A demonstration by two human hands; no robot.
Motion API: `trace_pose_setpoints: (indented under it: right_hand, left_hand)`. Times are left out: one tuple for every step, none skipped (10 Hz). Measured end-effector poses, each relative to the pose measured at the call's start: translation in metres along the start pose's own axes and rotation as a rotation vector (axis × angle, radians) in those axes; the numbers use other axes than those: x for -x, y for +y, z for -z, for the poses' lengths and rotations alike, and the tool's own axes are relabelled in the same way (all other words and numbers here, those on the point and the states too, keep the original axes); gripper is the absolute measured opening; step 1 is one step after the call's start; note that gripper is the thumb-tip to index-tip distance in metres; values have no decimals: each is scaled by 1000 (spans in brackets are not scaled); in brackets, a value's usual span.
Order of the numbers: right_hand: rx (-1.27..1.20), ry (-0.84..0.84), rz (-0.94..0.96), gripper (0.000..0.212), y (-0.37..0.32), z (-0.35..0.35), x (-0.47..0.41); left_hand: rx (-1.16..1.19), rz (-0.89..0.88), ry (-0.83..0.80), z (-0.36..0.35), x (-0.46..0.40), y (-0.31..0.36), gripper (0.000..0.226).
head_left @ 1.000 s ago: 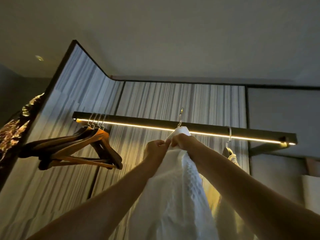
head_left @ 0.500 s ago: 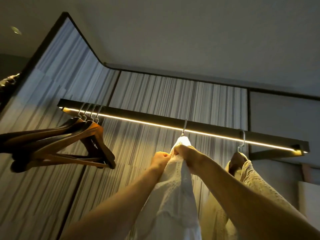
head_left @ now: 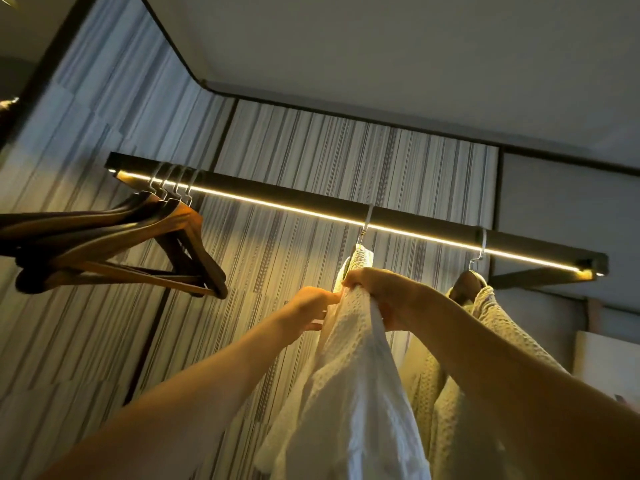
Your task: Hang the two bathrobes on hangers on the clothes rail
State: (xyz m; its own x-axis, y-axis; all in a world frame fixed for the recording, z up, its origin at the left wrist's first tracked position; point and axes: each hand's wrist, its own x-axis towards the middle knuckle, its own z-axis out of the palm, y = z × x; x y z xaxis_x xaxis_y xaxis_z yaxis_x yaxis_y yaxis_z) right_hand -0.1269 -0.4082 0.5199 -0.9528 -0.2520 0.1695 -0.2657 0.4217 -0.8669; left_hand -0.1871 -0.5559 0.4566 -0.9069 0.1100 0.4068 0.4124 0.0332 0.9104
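Observation:
A dark clothes rail point(head_left: 311, 202) with a lit strip underneath runs from upper left to right. A white waffle bathrobe point(head_left: 353, 382) hangs from it on a hanger whose metal hook point(head_left: 365, 225) sits over the rail. My left hand point(head_left: 311, 306) pinches the robe's collar on the left. On the right side of that collar, just under the hook, my right hand point(head_left: 377, 289) grips the cloth. A second bathrobe point(head_left: 450, 382) hangs further right on a wooden hanger point(head_left: 467, 282), partly hidden behind my right forearm.
Several bare wooden hangers point(head_left: 114, 251) hang bunched at the rail's left end, sticking out leftward. Striped wall panels point(head_left: 311, 150) stand behind the rail. The rail's right end meets a bracket point(head_left: 588, 268) by a plain grey wall.
The hook was raised above the rail and now sits over it. My view has tilted and shifted, bringing the second robe on the right fully into sight. Both hands stay on the collar.

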Motion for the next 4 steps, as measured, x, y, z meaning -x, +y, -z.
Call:
trace_pose_setpoints:
  right_hand:
    - [-8, -15, 3, 77, 4, 4, 8]
    - [-36, -41, 17, 71, 0, 5, 12]
    - [-35, 27, -41, 62, -2, 6, 24]
    - [-49, 27, -22, 58, 0, 11, 45]
  left_hand:
    - [-44, 28, 19, 1, 10, 1, 24]
    - [-101, 20, 46, 5, 22, 6, 19]
    - [-120, -32, 24, 8, 45, 18, 11]
    - [-101, -85, 64, 11, 68, 38, 9]
